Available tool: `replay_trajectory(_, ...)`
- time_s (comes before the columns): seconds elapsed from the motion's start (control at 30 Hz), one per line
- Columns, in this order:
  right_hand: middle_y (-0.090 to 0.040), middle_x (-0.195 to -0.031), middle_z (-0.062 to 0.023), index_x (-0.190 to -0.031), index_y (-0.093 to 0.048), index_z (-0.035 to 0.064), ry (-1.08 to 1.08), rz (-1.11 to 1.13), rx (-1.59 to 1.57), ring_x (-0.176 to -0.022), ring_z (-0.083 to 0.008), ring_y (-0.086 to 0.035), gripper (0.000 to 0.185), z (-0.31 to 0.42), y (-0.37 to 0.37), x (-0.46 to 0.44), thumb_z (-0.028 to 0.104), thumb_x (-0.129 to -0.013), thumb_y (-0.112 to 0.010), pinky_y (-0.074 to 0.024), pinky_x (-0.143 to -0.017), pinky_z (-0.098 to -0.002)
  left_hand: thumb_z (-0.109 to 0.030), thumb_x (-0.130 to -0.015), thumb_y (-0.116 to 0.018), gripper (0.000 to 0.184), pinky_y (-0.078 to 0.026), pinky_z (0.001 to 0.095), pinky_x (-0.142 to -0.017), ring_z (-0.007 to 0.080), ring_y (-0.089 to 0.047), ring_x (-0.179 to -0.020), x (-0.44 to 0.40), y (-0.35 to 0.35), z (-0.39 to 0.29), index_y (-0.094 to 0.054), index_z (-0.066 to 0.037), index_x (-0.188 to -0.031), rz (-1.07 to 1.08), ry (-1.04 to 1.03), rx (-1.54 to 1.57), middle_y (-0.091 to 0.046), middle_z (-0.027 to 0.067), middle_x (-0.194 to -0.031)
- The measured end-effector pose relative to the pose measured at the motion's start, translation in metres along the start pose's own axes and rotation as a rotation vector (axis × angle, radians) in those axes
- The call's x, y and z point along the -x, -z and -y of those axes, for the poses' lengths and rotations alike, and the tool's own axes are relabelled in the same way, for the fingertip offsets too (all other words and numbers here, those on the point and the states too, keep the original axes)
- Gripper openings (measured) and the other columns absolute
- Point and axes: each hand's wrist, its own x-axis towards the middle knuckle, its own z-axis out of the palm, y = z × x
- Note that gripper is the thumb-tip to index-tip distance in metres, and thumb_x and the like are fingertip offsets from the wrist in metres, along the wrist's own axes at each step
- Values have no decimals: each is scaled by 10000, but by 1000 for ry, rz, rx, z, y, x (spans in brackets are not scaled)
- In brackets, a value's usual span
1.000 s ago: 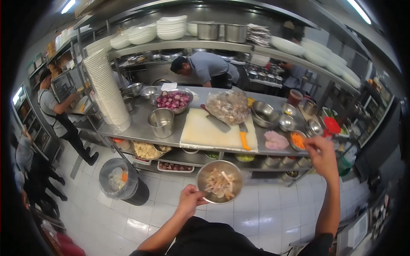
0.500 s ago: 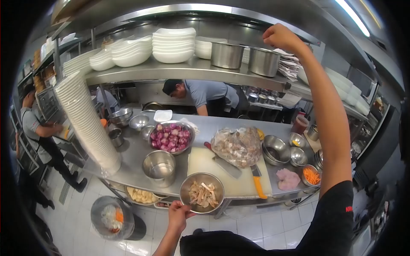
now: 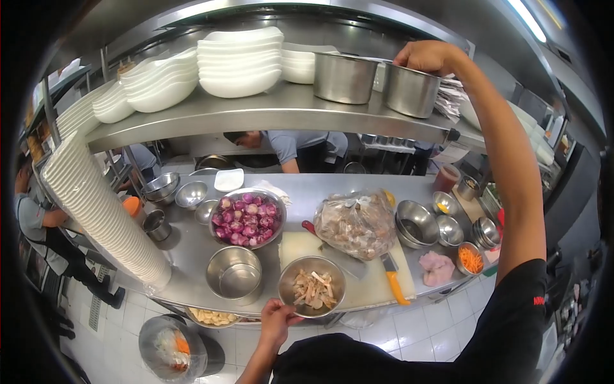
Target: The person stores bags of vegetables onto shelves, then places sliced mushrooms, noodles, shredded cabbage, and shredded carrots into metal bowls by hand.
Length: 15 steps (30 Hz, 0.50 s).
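Note:
My left hand (image 3: 276,323) pinches the near left rim of a steel mixing bowl (image 3: 286,291). Pale brown sliced strips, perhaps mushrooms, (image 3: 313,289) lie in it. The bowl is over the near edge of a white cutting board (image 3: 295,246). On the raised shelf, my right hand (image 3: 427,57) dips over the rim of the right steel pot (image 3: 409,93); its fingertips are hidden inside, as are the pot's contents. On the board, a plastic bag of brownish pieces (image 3: 358,224) lies near a yellow-handled knife (image 3: 396,288). A red handle (image 3: 308,226) shows beside the bag.
A bowl of peeled red onions (image 3: 248,217) and a deep steel pot (image 3: 234,274) stand left. Raw pale meat (image 3: 437,267) and shredded carrot (image 3: 471,258) are right. Stacked white bowls (image 3: 240,63) and another pot (image 3: 344,78) line the shelf. Across the counter, a co-worker (image 3: 294,146) bends down.
My right hand has lowered from above the right shelf pot into its opening. The mixing bowl in my left hand has shifted slightly right in view. The camera view has moved closer to the shelf.

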Motion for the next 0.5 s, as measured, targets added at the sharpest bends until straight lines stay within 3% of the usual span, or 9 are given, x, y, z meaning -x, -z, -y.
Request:
replay_trajectory(0.2, -642, -781, -64, -920, -666, 48, 196, -143, 302, -666, -148, -576, 255, -3, 1, -12, -5, -712, -529, -489, -579, -324, 72, -742, -556, 161, -586, 334, -566, 197, -602, -605, -6, -5, -4, -438, -28, -786, 10, 13, -41, -558, 108, -740)
replay_trajectory(0.27, -632, -718, -49, -858, -673, 55, 255, -236, 315, -613, -106, -549, 178, -4, 2, -15, 19, -703, -592, -452, -546, -278, 67, -746, -554, 153, -583, 331, -571, 194, -603, -615, -5, -5, -4, -442, -29, -789, 24, -5, -34, -558, 102, -737)
replay_trajectory(0.33, -628, -746, -32, -851, -649, 28, 215, -246, 260, -669, -101, -576, 167, 5, 0, -6, 9, -699, -584, -464, -613, -245, 62, -750, -552, 147, -580, 330, -571, 191, -604, -620, -3, -5, -5, -446, -31, -792, 29, -15, -46, -559, 98, -738)
replay_trajectory(0.37, -654, -948, -161, -926, -659, 20, 216, -349, 609, -853, -278, -601, 266, 22, -8, 13, 165, -770, -499, -457, -772, -352, 60, -752, -551, 145, -578, 330, -570, 191, -604, -620, -1, -6, -6, -448, -33, -795, 29, -17, -63, -559, 97, -740)
replay_trajectory(0.4, -665, -956, -109, -997, -657, 43, 280, -281, 702, -833, -229, -596, 288, 7, 3, -1, 168, -771, -529, -461, -769, -343, 59, -754, -550, 144, -577, 330, -568, 190, -603, -620, 0, -6, -8, -450, -35, -797, 30, -18, -82, -560, 95, -742)
replay_trajectory(0.47, -665, -927, -113, -980, -662, 45, 50, -298, 574, -805, -229, -585, 286, 24, -11, 7, 162, -759, -526, -466, -731, -354, 47, -764, -554, 146, -571, 334, -569, 185, -599, -622, 2, -4, -10, -448, -46, -802, 33, 1, -98, -563, 92, -749)
replay_trajectory(0.5, -666, -903, -108, -964, -666, 48, 115, -226, 631, -770, -231, -576, 285, 10, 2, -10, 144, -735, -527, -465, -694, -371, 44, -766, -556, 148, -570, 333, -570, 183, -598, -624, 4, -4, -10, -447, -49, -803, 40, 4, -97, -564, 91, -751)
